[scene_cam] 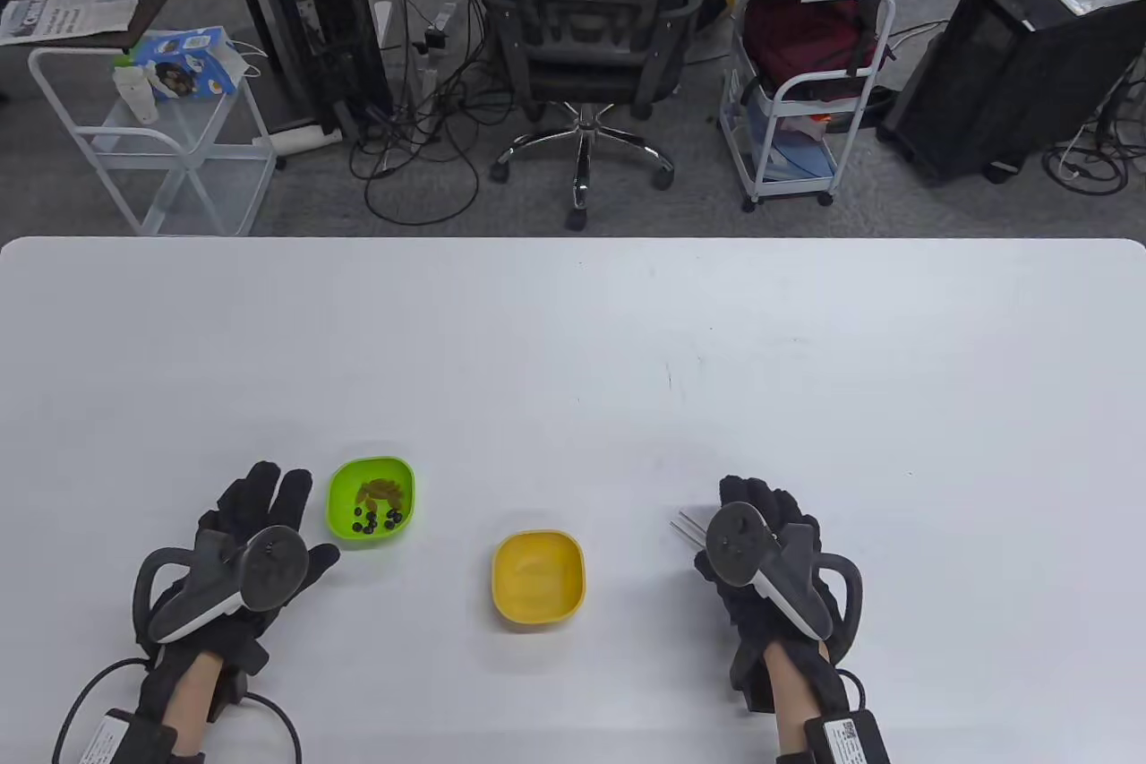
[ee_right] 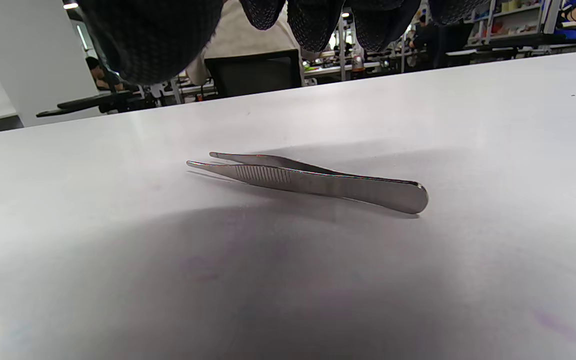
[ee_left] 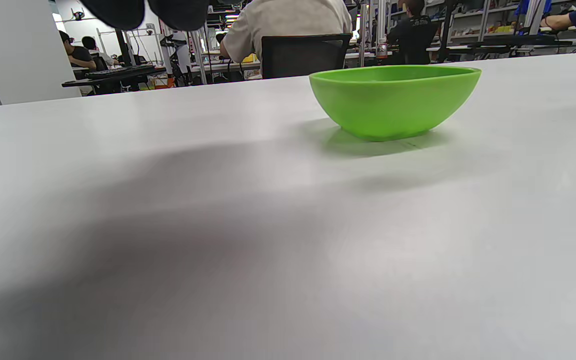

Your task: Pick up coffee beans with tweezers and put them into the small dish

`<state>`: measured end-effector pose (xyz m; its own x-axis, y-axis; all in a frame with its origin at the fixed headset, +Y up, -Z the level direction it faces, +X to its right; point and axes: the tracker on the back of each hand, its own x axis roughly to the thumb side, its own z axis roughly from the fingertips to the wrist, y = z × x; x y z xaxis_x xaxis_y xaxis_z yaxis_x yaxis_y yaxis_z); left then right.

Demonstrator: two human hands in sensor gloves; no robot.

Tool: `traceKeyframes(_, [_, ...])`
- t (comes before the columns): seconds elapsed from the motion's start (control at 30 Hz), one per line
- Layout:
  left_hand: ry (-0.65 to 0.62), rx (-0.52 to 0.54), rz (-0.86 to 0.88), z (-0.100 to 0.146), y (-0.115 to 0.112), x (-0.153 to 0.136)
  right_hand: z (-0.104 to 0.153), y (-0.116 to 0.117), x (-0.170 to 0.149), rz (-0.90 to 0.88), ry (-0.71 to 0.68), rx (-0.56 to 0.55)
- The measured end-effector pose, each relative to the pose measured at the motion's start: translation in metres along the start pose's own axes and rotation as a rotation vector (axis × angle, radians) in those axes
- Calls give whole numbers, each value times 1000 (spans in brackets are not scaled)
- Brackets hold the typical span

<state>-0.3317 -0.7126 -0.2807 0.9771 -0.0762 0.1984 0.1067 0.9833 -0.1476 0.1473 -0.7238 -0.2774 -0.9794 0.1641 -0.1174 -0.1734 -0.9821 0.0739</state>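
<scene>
A green dish (scene_cam: 338,482) holds several dark coffee beans (scene_cam: 376,519) and some brown pieces. It also shows in the left wrist view (ee_left: 393,100), seen from the side. An empty yellow dish (scene_cam: 537,576) sits to its right. Steel tweezers (ee_right: 318,181) lie flat on the table; only their tips (scene_cam: 688,524) show in the table view. My right hand (scene_cam: 761,531) hovers over the tweezers with its fingers (ee_right: 313,15) above them, not touching. My left hand (scene_cam: 269,513) lies open and empty just left of the green dish.
The white table (scene_cam: 573,352) stretches far beyond the dishes. Past its far edge stand an office chair (scene_cam: 586,21), two white carts (scene_cam: 170,128) and a computer tower (scene_cam: 1021,56).
</scene>
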Motion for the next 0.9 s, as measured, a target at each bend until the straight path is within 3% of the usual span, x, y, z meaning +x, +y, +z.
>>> traceKeyframes(0.7, [3, 13, 7, 0, 1, -2, -2, 0, 4, 40, -1, 2])
traceKeyframes(0.9, [10, 11, 5, -1, 1, -4, -11, 4, 12, 121, 17, 70])
